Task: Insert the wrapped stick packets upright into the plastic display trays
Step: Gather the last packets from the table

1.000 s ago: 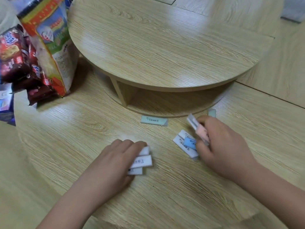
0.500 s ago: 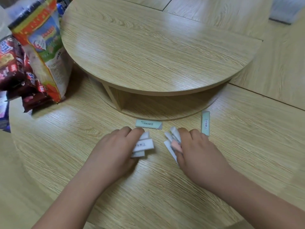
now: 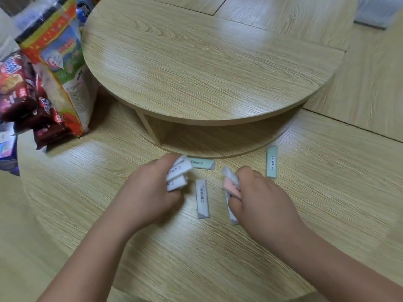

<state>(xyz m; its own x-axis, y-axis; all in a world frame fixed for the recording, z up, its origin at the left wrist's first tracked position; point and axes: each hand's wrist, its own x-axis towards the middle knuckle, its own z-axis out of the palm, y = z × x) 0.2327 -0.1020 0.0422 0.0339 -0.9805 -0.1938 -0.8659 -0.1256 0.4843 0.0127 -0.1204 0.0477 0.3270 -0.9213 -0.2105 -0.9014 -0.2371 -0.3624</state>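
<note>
Surface (image 3: 87,192) of pale wood grain, carrying a raised round tier (image 3: 207,68) at its middle. Left of the tier, a tall orange-and-green snack bag (image 3: 56,68) leaning over a heap of red biscuit packs (image 3: 19,94).

Just in front of the tier, left grip (image 3: 150,192) curled round a fan of white stick packets (image 3: 180,171). Right of that, also in front of the tier, right grip (image 3: 261,197) pinching a pink packet (image 3: 232,187) together with at least one white one.

Flat in front of the tier between the two grips, a single white packet (image 3: 202,198). Close under the tier's front edge, a mint-green packet (image 3: 202,164). Off the tier's front right, a second mint-green packet (image 3: 272,162), barcode up. No display tray anywhere in view.

Judged to be the gathering step, with insertion not yet begun. Next, most likely: sweep up the three loose packets, square the bundle into one neat stack, then locate the trays and stand each packet on end.
</note>
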